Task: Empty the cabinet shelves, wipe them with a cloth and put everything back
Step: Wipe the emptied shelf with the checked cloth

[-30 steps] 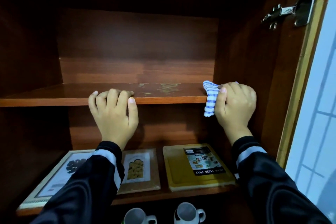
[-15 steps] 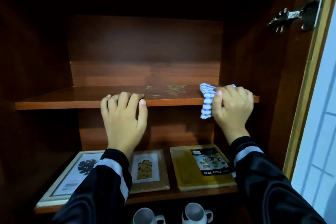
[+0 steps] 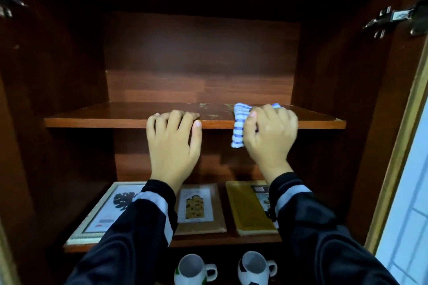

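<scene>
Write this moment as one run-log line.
left hand: grips upper shelf edge | right hand: holds striped cloth on it | lower shelf: loaded

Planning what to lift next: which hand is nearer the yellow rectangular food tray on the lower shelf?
Right. The right hand, gripping a blue-and-white striped cloth, is directly above the yellow tray; the left hand, hooked on the wooden upper shelf, is above-left of it.

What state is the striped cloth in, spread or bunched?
Bunched. The right hand grips the striped cloth in a wad at the upper shelf's front edge, with one end hanging below it.
</scene>
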Motion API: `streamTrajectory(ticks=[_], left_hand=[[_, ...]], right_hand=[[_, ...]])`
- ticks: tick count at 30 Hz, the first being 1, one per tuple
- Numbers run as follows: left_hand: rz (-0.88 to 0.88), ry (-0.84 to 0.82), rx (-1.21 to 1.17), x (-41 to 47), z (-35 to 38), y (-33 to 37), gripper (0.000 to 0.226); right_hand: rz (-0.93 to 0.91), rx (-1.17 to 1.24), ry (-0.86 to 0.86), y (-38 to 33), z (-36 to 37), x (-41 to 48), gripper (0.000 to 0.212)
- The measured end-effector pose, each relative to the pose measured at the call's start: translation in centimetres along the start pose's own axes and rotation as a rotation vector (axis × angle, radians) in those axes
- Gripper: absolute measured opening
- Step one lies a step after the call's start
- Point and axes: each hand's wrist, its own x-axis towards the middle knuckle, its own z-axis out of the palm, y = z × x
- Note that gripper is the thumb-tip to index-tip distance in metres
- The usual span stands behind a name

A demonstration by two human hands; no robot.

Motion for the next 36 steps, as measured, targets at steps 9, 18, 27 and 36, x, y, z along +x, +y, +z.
streamTrajectory(ticks=[9,18,27,36], left_hand=[[0.007,-0.024,-0.002,0.1,-0.3,-0.1,0.032],[0.059,-0.056,0.071,0.2,-0.9,-0.6,0.032],[-0.015,-0.15,0.246,0.1,-3.6,-5.5,0.039],[-0.066,-0.164,0.178,-0.3,-4.6,-7.4,0.037]], right_hand=[[-0.056,0.017,-0.026,3.0,-0.8,0.3,0.036],[0.073,0.102,-0.088,-5.3,0.2,0.3,0.029],[0.047,0.077,-0.095,-3.0,-0.5,0.1,0.03],[0.062,0.171,-0.093,-9.8,0.8,0.1,0.031]])
